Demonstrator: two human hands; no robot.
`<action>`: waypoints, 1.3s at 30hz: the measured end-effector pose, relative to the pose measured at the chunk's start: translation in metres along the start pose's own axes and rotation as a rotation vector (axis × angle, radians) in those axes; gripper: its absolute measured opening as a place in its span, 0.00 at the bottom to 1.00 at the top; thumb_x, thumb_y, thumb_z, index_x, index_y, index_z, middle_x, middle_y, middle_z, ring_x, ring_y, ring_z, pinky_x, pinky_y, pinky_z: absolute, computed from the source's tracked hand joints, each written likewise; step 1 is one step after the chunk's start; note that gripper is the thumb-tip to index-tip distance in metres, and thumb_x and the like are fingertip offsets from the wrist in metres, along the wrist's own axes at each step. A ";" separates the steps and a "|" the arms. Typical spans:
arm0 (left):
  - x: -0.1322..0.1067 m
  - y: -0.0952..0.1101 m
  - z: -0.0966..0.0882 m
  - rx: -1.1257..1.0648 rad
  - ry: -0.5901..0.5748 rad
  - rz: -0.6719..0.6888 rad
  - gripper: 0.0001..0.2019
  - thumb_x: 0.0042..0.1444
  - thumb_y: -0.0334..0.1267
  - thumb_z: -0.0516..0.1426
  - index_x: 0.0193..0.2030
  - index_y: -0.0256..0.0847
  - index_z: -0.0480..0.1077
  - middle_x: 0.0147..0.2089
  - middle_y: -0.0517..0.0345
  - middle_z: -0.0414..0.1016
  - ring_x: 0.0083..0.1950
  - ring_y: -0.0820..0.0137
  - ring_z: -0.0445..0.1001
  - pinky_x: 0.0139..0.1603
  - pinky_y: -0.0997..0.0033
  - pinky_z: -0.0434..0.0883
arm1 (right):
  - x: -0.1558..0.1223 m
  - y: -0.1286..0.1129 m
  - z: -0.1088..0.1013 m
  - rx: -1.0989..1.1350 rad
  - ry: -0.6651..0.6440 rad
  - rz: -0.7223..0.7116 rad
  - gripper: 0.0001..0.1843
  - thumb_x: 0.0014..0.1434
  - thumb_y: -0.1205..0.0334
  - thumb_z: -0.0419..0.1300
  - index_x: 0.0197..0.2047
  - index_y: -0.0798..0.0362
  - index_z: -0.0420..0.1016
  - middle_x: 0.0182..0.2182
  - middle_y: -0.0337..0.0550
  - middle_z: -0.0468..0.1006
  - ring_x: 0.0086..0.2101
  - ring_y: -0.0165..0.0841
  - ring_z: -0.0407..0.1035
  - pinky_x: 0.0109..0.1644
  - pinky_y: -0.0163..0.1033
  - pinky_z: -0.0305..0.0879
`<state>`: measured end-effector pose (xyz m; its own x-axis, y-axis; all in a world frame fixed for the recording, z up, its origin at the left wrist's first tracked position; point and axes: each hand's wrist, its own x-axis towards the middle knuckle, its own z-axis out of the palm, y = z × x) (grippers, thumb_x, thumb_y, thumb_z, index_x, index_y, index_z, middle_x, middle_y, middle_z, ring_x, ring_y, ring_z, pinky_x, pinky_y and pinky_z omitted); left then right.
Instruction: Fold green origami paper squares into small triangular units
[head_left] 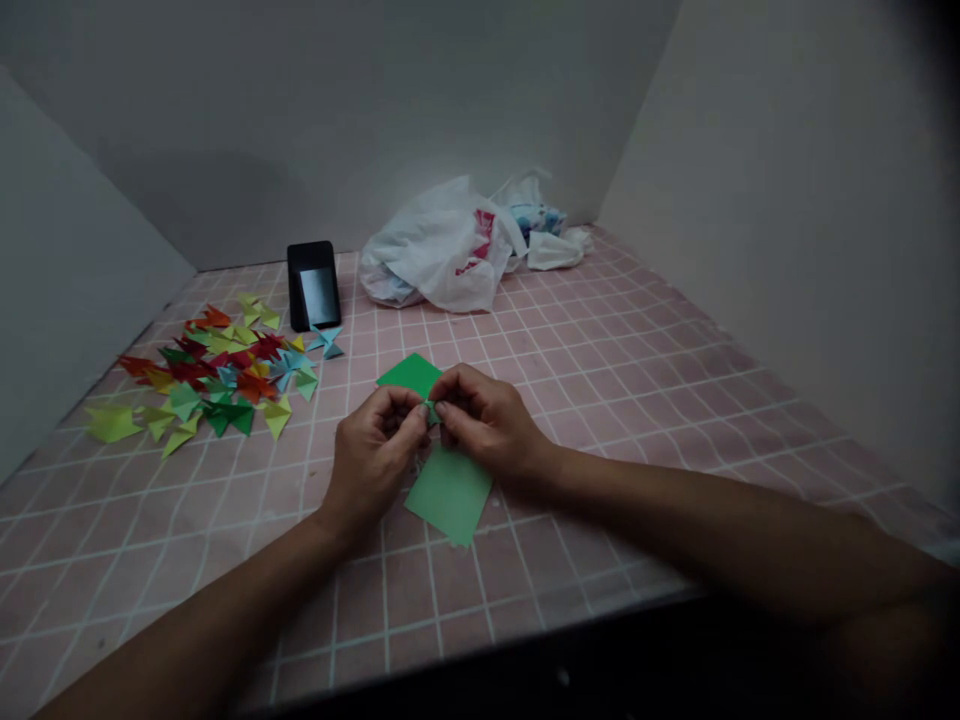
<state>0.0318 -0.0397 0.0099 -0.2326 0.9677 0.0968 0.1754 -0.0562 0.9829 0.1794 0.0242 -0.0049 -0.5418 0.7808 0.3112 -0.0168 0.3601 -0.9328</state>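
Between the fingertips of both hands is a small folded piece of green paper (431, 411), mostly hidden by the fingers. My left hand (375, 450) pinches it from the left, thumb against forefinger. From the other side my right hand (491, 425) pinches it the same way. Under and behind the hands lies a bright green paper square (411, 373), partly covered. A paler green sheet (451, 492) lies flat on the table in front, its upper part behind the hands.
Several folded paper pieces (217, 375) in red, yellow, green and blue are spread at the left. Behind them a black phone-like device (313, 285) leans upright. A white plastic bag (442, 245) and crumpled wrappers (555, 248) lie at the back. Pale walls enclose the pink checked table (615, 400).
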 end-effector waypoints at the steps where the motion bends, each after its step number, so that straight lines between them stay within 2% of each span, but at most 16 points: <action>1: 0.000 0.000 0.000 0.003 -0.003 0.002 0.07 0.57 0.40 0.61 0.34 0.40 0.71 0.25 0.62 0.73 0.26 0.73 0.72 0.27 0.74 0.69 | 0.000 0.000 0.000 0.005 0.000 0.003 0.02 0.61 0.67 0.56 0.39 0.52 0.68 0.27 0.35 0.70 0.30 0.29 0.69 0.32 0.34 0.64; 8: -0.001 -0.003 -0.001 0.002 0.008 -0.007 0.07 0.58 0.41 0.61 0.34 0.40 0.71 0.25 0.61 0.72 0.25 0.73 0.71 0.27 0.74 0.68 | 0.001 0.003 0.001 -0.021 0.003 -0.009 0.02 0.60 0.67 0.58 0.38 0.52 0.68 0.28 0.36 0.72 0.31 0.29 0.69 0.32 0.34 0.64; 17: -0.001 -0.004 0.000 -0.092 -0.049 -0.051 0.09 0.61 0.44 0.61 0.37 0.40 0.72 0.28 0.60 0.74 0.28 0.74 0.71 0.29 0.75 0.69 | 0.001 0.001 0.000 -0.146 0.037 -0.063 0.04 0.59 0.70 0.57 0.36 0.52 0.68 0.28 0.36 0.72 0.30 0.29 0.67 0.33 0.35 0.62; 21: -0.001 -0.005 0.000 -0.096 -0.050 -0.058 0.10 0.58 0.43 0.63 0.37 0.39 0.72 0.29 0.60 0.74 0.29 0.73 0.72 0.30 0.74 0.70 | 0.000 0.002 0.000 -0.175 0.049 -0.075 0.04 0.59 0.70 0.57 0.36 0.52 0.67 0.28 0.36 0.72 0.30 0.28 0.67 0.34 0.35 0.61; 28: 0.002 -0.010 -0.001 -0.108 -0.023 -0.058 0.10 0.57 0.44 0.64 0.37 0.39 0.72 0.29 0.61 0.74 0.28 0.73 0.72 0.29 0.74 0.70 | 0.000 -0.001 0.000 -0.033 -0.005 -0.020 0.02 0.61 0.68 0.56 0.38 0.52 0.67 0.28 0.36 0.71 0.31 0.30 0.68 0.33 0.35 0.63; 33: 0.002 -0.008 0.000 -0.086 -0.007 -0.042 0.10 0.56 0.44 0.64 0.36 0.40 0.71 0.28 0.61 0.73 0.26 0.74 0.72 0.27 0.75 0.70 | -0.001 -0.002 0.000 0.060 -0.043 0.019 0.00 0.63 0.65 0.56 0.39 0.52 0.67 0.27 0.35 0.69 0.28 0.28 0.66 0.32 0.34 0.63; 39: 0.001 -0.005 0.000 -0.025 0.018 -0.002 0.08 0.56 0.41 0.63 0.35 0.39 0.72 0.28 0.61 0.73 0.26 0.75 0.71 0.27 0.75 0.69 | 0.002 0.000 0.000 0.064 0.033 0.052 0.05 0.61 0.63 0.59 0.38 0.51 0.66 0.26 0.34 0.68 0.27 0.28 0.65 0.30 0.34 0.61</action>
<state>0.0308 -0.0382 0.0056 -0.2499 0.9633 0.0976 0.1514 -0.0607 0.9866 0.1789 0.0257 -0.0044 -0.5155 0.8144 0.2664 -0.0436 0.2856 -0.9574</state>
